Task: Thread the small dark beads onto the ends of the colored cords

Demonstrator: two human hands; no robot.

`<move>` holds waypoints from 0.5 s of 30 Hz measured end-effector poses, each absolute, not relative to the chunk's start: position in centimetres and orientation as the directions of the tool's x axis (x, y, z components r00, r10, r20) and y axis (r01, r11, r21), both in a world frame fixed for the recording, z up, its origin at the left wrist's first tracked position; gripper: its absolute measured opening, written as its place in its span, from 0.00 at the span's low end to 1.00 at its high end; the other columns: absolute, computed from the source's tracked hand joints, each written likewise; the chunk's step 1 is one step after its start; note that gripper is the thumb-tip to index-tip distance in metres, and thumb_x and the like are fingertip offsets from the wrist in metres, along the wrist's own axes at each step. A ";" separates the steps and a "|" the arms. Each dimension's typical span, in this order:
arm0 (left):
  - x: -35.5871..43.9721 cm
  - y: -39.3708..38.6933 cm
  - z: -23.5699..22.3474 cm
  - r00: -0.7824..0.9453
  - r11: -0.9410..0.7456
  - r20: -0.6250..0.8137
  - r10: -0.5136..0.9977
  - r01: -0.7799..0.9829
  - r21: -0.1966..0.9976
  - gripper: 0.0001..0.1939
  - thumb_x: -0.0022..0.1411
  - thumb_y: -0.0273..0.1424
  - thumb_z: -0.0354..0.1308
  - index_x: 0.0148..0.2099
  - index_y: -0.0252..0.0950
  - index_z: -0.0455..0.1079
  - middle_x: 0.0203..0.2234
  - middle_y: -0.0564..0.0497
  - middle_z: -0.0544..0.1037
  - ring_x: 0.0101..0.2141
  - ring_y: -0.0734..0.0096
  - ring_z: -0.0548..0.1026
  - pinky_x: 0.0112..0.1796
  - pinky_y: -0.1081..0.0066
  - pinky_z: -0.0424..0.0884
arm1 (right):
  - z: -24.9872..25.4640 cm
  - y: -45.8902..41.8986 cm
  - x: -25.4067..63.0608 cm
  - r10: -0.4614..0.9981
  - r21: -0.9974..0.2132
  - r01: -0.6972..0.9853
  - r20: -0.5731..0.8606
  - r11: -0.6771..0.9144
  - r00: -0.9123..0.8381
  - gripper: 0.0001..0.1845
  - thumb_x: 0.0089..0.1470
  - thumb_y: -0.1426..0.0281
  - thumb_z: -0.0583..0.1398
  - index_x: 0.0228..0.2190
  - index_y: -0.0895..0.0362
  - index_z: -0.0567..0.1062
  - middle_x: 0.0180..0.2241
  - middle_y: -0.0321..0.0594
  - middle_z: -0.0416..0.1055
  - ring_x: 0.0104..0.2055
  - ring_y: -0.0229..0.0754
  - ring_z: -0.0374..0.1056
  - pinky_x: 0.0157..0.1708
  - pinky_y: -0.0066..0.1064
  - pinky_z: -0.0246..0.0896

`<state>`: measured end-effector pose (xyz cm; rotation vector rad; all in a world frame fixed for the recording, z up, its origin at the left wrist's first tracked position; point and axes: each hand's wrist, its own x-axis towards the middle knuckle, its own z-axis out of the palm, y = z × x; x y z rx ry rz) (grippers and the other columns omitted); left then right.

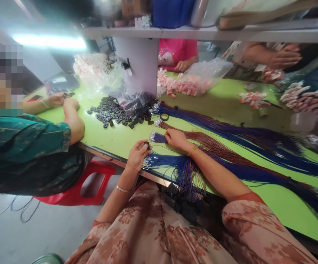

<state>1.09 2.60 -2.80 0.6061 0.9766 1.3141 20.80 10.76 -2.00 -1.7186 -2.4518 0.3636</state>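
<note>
My left hand (136,156) is closed on a small black connector housing (147,145), held between thumb and fingertips above the table's near edge. Just right of it, my right hand (177,140) has its fingers pinched at a bundle of purple wires (159,137) with silvery terminal ends pointing left; how many strands it grips is hidden. Below the hands lies a blue wire bundle (161,161), some strands drooping over the edge. Behind them runs a brown wire bundle (203,137). Farther back is another dark blue bundle (197,121).
A pile of black connector housings (111,112) lies at left centre, beside a roll of tape (164,117). A co-worker in a green sleeve (38,134) sits left on a red stool (93,183). Across the green table (115,143), other people sit near pink-white parts (186,86). A shelf (203,35) crosses above.
</note>
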 end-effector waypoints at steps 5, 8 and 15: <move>1.2 2.6 -2.9 -0.005 0.213 -0.255 0.967 -0.537 0.816 0.17 0.45 0.30 0.69 0.39 0.33 0.71 0.28 0.52 0.75 0.31 0.74 0.77 0.31 0.78 0.72 | -2.0 10.9 21.1 0.913 -0.261 0.888 -0.052 0.378 -0.404 0.12 0.59 0.66 0.51 0.36 0.58 0.72 0.41 0.46 0.73 0.41 0.45 0.66 0.36 0.30 0.54; 1.2 2.5 -2.9 0.000 0.212 -0.253 0.967 -0.544 0.812 0.16 0.46 0.29 0.68 0.39 0.33 0.71 0.28 0.52 0.75 0.30 0.74 0.76 0.31 0.78 0.72 | -2.4 11.1 21.3 0.923 -0.268 0.892 -0.021 0.364 -0.383 0.12 0.60 0.68 0.50 0.37 0.59 0.71 0.39 0.49 0.73 0.39 0.45 0.67 0.35 0.31 0.53; 1.4 2.9 -3.2 0.003 0.208 -0.251 0.968 -0.569 0.796 0.13 0.50 0.27 0.65 0.40 0.34 0.71 0.30 0.51 0.75 0.33 0.74 0.76 0.33 0.76 0.71 | -1.8 10.4 20.3 0.895 -0.565 0.696 0.237 0.443 -0.377 0.09 0.56 0.69 0.52 0.32 0.58 0.70 0.28 0.39 0.71 0.27 0.38 0.62 0.30 0.28 0.52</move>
